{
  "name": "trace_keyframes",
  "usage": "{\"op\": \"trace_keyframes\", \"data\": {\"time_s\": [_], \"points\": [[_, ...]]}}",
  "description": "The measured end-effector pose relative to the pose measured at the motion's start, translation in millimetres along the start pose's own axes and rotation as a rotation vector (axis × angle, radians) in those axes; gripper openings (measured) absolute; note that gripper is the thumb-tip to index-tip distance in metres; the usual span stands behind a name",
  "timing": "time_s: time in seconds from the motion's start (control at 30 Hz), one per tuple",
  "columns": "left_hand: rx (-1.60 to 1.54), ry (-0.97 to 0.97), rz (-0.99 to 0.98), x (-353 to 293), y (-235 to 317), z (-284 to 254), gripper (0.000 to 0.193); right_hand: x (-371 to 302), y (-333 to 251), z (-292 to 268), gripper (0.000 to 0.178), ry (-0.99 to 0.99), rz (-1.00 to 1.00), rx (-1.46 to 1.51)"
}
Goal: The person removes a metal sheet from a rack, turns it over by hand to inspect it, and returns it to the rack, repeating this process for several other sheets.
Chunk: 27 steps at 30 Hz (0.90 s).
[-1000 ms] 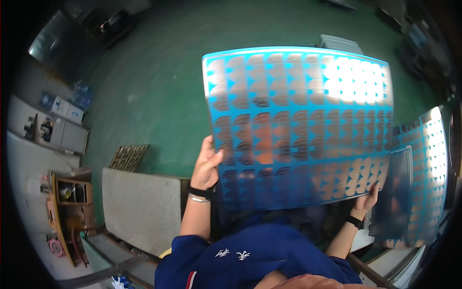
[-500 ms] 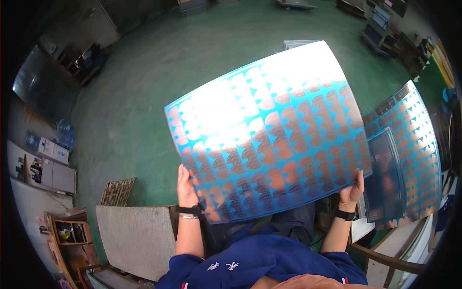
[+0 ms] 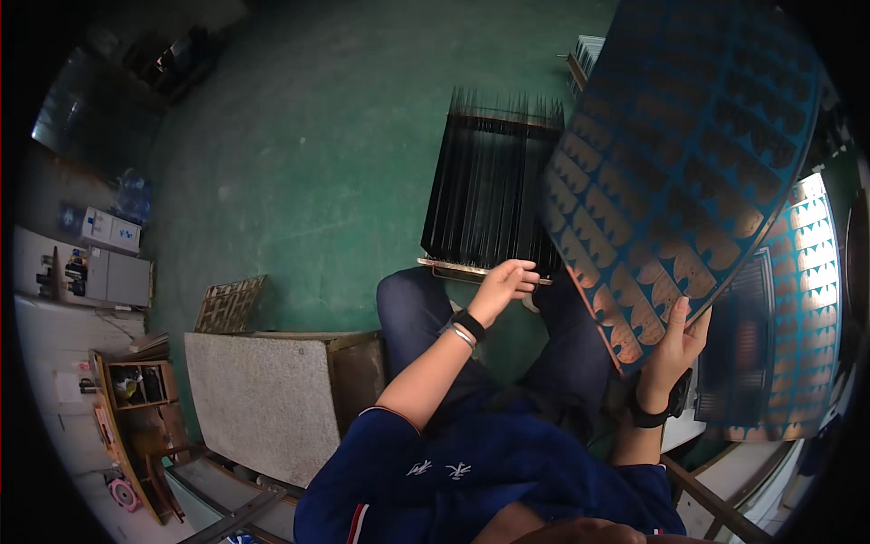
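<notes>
My right hand (image 3: 672,355) grips the lower corner of a large blue panel (image 3: 693,172) with rows of copper-coloured shapes, like a circuit board sheet. The thumb lies on its near face; the other fingers are partly hidden. The panel is raised and tilted at the right. My left hand (image 3: 507,288) is off the panel, fingers loosely bent and nothing visible in them. It overlaps the front rail of a black rack (image 3: 494,186) with many thin upright dividers on the floor; whether it touches the rail I cannot tell.
More blue-and-copper panels (image 3: 807,308) stand at the right. A pale grey rack (image 3: 589,56) is partly covered by the raised panel. A grey-topped box (image 3: 258,399) sits left of my legs, with a metal grid (image 3: 228,304) behind it. Wooden shelving (image 3: 136,399) stands farther left.
The panel has swung from in front of me up to the right and turned steeper. My left hand has let go of it and moved inward, and the black rack has come into sight.
</notes>
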<state>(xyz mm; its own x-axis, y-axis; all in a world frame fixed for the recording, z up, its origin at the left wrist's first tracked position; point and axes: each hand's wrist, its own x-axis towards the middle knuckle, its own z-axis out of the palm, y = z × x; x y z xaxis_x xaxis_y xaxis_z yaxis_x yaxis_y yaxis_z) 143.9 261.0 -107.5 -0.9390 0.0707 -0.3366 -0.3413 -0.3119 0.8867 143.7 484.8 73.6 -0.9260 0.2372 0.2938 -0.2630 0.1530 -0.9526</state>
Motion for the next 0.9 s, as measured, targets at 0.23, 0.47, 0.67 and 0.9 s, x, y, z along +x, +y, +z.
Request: {"op": "trace_keyframes", "data": {"time_s": [0.23, 0.47, 0.67, 0.9], "points": [[0.164, 0.337, 0.046, 47, -34, -45, 0.019, 21, 21, 28, 0.025, -0.040, 0.049, -0.105], [0.476, 0.519, 0.340, 93, -53, -55, 0.017, 22, 91, 105, 0.035, -0.142, 0.232, 0.032], [0.692, 0.532, 0.358, 116, -47, -39, 0.019, 21, 149, 140, 0.038, -0.257, 0.172, -0.306], [1.004, 0.388, 0.415, 131, -53, -29, 0.032, 37, 169, 154, 0.046, -0.269, 0.243, -0.108]]}}
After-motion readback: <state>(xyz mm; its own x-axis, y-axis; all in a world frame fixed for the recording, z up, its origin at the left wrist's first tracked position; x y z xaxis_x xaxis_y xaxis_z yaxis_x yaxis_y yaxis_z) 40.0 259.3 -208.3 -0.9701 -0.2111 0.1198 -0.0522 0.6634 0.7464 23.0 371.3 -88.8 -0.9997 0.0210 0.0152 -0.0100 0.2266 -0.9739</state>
